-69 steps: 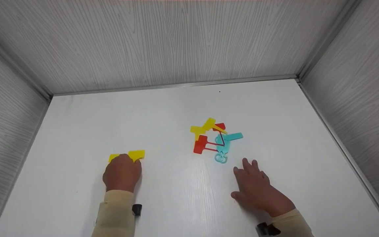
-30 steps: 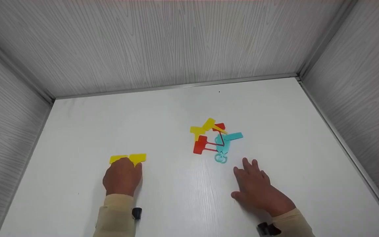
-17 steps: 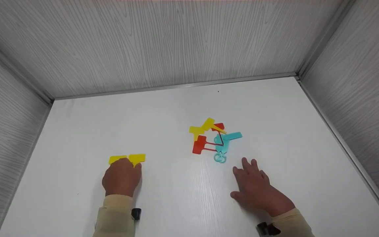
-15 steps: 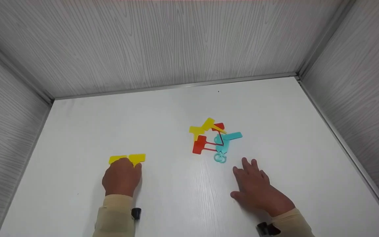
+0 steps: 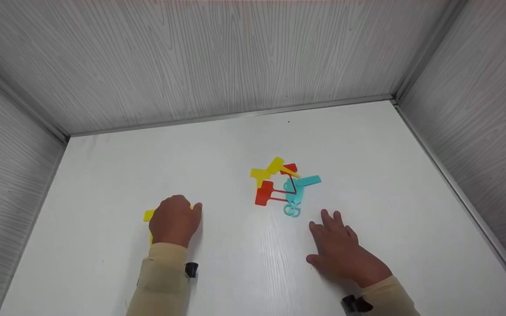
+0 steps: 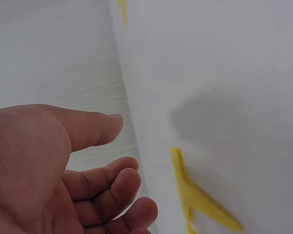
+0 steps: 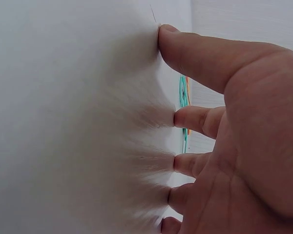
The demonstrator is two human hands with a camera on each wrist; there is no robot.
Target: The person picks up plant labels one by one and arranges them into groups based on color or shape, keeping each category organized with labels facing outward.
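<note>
Two flat yellow tags [image 5: 148, 216] lie on the white table [image 5: 218, 149], mostly hidden under my left hand [image 5: 176, 218]. In the left wrist view that hand [image 6: 112, 161] hovers with loosely curled fingers and holds nothing, and one yellow tag [image 6: 198, 202] lies just beside it, untouched. My right hand [image 5: 335, 241] rests flat on the table, its straight fingertips [image 7: 178, 117] pressing the surface. Just ahead of it sits a tangled pile of yellow tags [image 5: 267, 170], red tags [image 5: 263, 195] and teal tags [image 5: 302, 182].
Grey wood-grain walls [image 5: 218, 57] close the table at the back and on both sides, with a metal strip [image 5: 235, 115] along the back edge. Dark wrist straps [image 5: 190, 269] show at both cuffs.
My left hand has shifted right and forward, and now covers most of the two yellow tags that showed ahead of it. The right hand and the pile have stayed put.
</note>
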